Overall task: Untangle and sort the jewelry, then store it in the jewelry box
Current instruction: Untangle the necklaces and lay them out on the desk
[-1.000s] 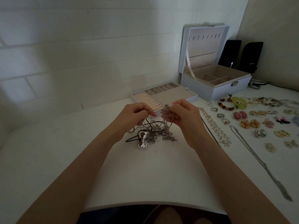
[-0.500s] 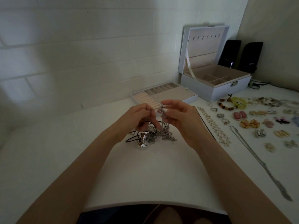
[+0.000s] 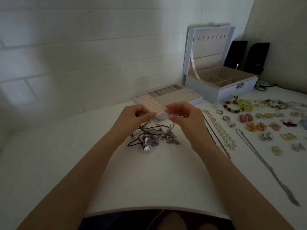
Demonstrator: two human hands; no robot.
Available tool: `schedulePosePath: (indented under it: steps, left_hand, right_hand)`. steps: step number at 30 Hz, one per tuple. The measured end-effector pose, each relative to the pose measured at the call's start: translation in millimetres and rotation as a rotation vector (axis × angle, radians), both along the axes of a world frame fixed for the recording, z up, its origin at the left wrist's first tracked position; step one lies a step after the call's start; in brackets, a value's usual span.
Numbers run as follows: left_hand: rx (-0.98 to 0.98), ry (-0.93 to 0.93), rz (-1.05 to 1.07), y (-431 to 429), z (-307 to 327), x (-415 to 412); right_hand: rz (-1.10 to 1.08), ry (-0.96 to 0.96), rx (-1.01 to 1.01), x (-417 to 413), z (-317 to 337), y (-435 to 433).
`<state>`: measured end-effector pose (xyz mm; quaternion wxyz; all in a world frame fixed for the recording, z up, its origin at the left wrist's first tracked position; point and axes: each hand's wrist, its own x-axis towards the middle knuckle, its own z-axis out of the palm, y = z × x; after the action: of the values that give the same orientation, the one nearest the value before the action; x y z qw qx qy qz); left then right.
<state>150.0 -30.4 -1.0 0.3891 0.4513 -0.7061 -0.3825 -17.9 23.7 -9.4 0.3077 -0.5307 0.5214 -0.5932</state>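
Note:
A tangle of silver chains and black cord (image 3: pixel 157 136) lies on the white table (image 3: pixel 49 155), with a shiny silver bow pendant (image 3: pixel 145 144) at its near left. Just above the tangle, my left hand (image 3: pixel 132 117) and my right hand (image 3: pixel 184 117) are raised close together. Both pinch a small blurred silver piece (image 3: pixel 162 116) between fingertips, and strands hang from it down into the pile. The white jewelry box (image 3: pixel 221 83) stands open at the back right, lid upright. Its lifted-out tray (image 3: pixel 167 98) with ring rolls lies behind my hands.
Sorted pieces cover the table's right side: a pale link chain (image 3: pixel 219 130), a long silver necklace (image 3: pixel 265 165), a beaded bracelet (image 3: pixel 232 106), rings (image 3: pixel 226 118) and several earring pairs (image 3: pixel 255 127). Two black speakers (image 3: pixel 247 57) stand behind the box. The wall runs along the left.
Both hands have lifted a little and drawn their fingertips together on one small piece, pulling strands up out of the pile. The pile itself has barely shifted.

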Motion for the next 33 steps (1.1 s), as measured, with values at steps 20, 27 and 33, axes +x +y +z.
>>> schedulePosePath:
  steps: [20,27,33]
  left_hand:
    - [-0.198,-0.604,0.333,-14.6,-17.5,8.7]
    - [-0.162,-0.139,-0.229,4.3,0.9,-4.2]
    - [-0.139,-0.090,-0.244,6.5,-4.5,-8.0]
  right_hand:
    - [0.017,0.657,0.360,-1.4,-3.1,1.7]
    - [0.104,-0.021,0.168,-2.6,7.9,4.8]
    - [0.169,-0.225,0.047,-5.1,13.9,8.8]
